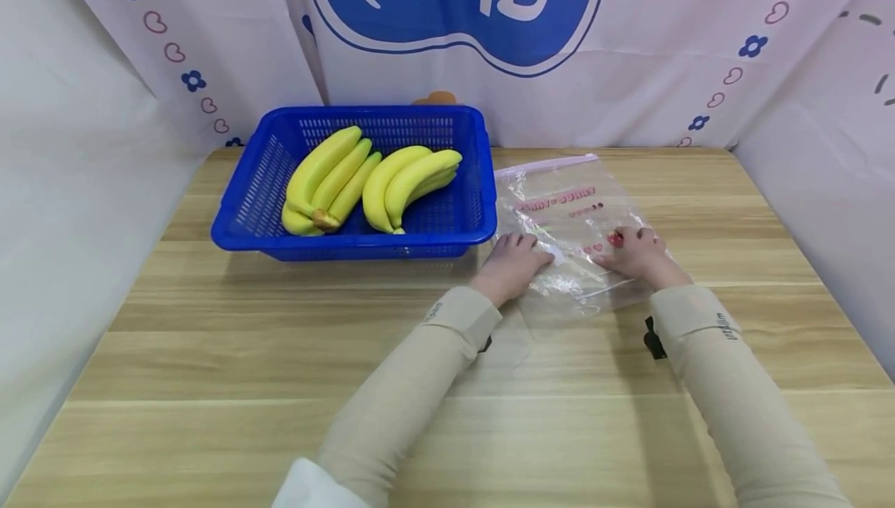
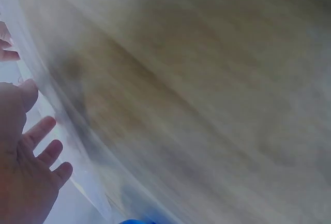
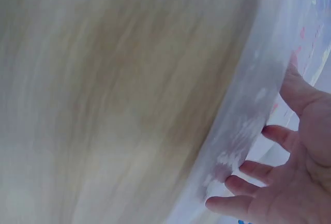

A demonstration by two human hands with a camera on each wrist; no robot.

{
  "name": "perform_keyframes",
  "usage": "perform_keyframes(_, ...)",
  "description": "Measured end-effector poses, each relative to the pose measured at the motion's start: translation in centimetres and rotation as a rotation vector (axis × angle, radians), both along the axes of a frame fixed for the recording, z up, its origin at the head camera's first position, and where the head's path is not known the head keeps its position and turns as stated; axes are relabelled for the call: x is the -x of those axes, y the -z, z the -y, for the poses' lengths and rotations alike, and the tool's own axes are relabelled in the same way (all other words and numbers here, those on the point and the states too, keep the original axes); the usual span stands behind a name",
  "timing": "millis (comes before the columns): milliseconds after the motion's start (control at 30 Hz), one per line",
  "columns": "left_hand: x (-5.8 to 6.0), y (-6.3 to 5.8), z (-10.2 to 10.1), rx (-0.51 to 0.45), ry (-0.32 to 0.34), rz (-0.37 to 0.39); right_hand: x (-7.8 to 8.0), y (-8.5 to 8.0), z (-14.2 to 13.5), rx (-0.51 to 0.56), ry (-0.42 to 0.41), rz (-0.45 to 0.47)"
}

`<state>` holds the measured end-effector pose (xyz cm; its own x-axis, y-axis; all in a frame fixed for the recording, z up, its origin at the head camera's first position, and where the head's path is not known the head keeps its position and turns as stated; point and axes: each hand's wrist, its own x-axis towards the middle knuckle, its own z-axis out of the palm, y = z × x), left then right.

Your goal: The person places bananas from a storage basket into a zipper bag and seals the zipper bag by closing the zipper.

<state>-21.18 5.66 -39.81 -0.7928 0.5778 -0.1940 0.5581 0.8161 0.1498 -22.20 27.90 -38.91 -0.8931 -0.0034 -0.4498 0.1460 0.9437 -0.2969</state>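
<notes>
The left hand (image 1: 510, 263) is the nearer of the two to the blue basket (image 1: 349, 241), which stands just to its left and a little farther from the person. In the basket two banana bunches lie side by side, the left bunch (image 1: 318, 174) and the right bunch (image 1: 419, 182), each running from the near rim inward and leaning right at its far end. The left hand grips nothing: its fingers are loosely spread and touch the bag (image 1: 555, 220) at its near left part. The bag, clear plastic with reddish print, lies ahead of and between the hands; its pink zip (image 1: 545, 165) forms the far edge, nearly left to right, the right end slightly farther away. Which way the bag is longer is hard to tell. The right hand (image 1: 639, 254) rests on the near right part, its fingers likewise extended, not clenched. Beneath everything is a wood-grain counter (image 1: 280, 384), with basket and bag toward its far side. White cloth (image 1: 664, 88) hangs behind it, printed with a big blue shape (image 1: 447, 26), and pale walls close in on both sides.
</notes>
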Motion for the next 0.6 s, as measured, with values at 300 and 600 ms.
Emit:
perform_keyframes(300, 0.5, 0.3, 0.5, -0.022, -0.083, 0.047, 0.1, -0.3, -1.0, 0.05, -0.034, 0.017)
perform_keyframes(600, 0.7, 0.5, 1.0, -0.084, -0.151, 0.18, 0.2, -0.2, -1.9, 0.048, -0.06, 0.017)
